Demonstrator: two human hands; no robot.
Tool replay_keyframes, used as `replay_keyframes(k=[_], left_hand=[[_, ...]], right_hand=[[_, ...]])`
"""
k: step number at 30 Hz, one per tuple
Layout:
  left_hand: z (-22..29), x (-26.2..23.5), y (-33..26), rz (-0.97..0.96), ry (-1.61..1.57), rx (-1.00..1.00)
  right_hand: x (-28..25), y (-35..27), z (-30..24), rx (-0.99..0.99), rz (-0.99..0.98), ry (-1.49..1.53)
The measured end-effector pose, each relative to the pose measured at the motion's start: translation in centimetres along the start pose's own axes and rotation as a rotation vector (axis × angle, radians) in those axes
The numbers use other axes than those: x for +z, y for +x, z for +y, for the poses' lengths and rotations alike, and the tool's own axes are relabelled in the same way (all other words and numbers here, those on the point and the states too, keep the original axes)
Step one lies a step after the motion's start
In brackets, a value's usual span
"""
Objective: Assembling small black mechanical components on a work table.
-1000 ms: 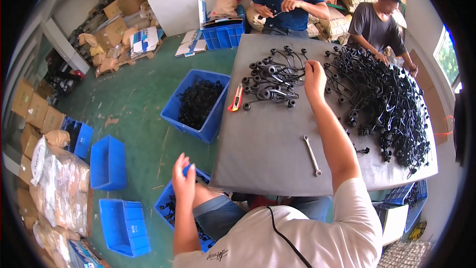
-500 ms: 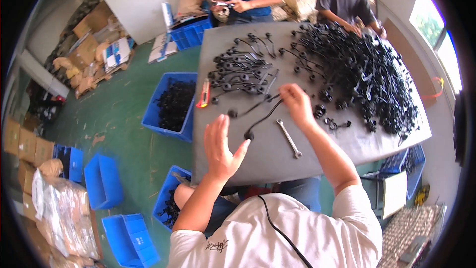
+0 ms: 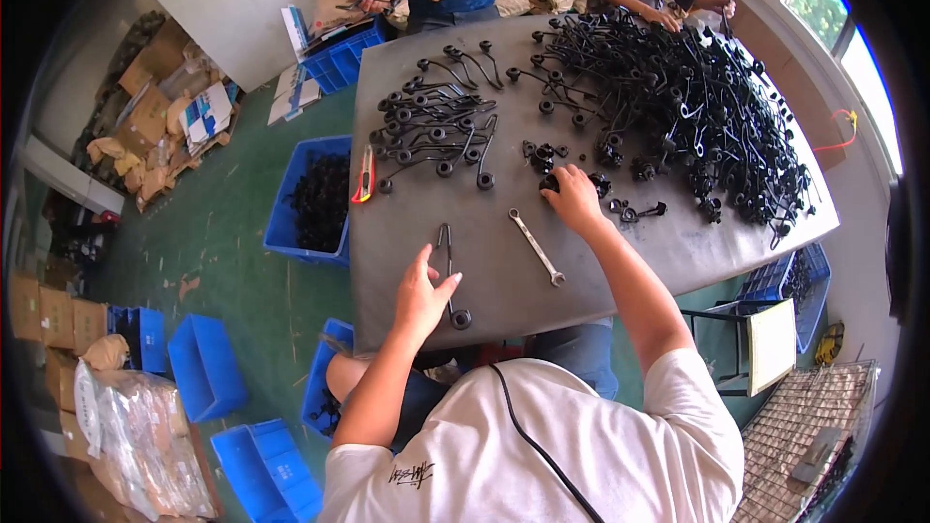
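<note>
My left hand (image 3: 422, 292) rests with fingers spread on a black bent-rod part with a round end (image 3: 449, 276), which lies near the front edge of the grey table (image 3: 504, 271). My right hand (image 3: 573, 198) reaches to several small black pieces (image 3: 542, 157) in the table's middle, fingers curled over one; I cannot tell if it grips it. A silver wrench (image 3: 536, 246) lies between my hands. A neat group of black rod parts (image 3: 436, 131) sits at the far left, and a big tangled heap (image 3: 678, 107) covers the right side.
A red box cutter (image 3: 364, 174) lies at the table's left edge. Blue bins (image 3: 315, 199) stand on the green floor to the left, one full of black parts. Two other people work at the far side. Cardboard boxes line the left wall.
My left hand came down from the air onto the table and the rod part. My right hand pulled back from the far pile to the small pieces in the middle.
</note>
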State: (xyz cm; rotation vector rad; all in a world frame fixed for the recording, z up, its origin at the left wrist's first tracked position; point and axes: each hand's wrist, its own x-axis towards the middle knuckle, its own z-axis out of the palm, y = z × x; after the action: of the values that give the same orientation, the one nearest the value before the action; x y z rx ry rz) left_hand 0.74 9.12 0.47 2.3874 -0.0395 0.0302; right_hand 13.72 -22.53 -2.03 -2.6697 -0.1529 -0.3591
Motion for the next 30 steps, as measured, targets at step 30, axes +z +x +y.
replay_keyframes(k=[30], left_hand=[[7.4,9.6,-1.2,-0.106,0.176,0.644]], right_hand=[[-1.5,-1.5,4.0,0.196,0.062,-0.114]])
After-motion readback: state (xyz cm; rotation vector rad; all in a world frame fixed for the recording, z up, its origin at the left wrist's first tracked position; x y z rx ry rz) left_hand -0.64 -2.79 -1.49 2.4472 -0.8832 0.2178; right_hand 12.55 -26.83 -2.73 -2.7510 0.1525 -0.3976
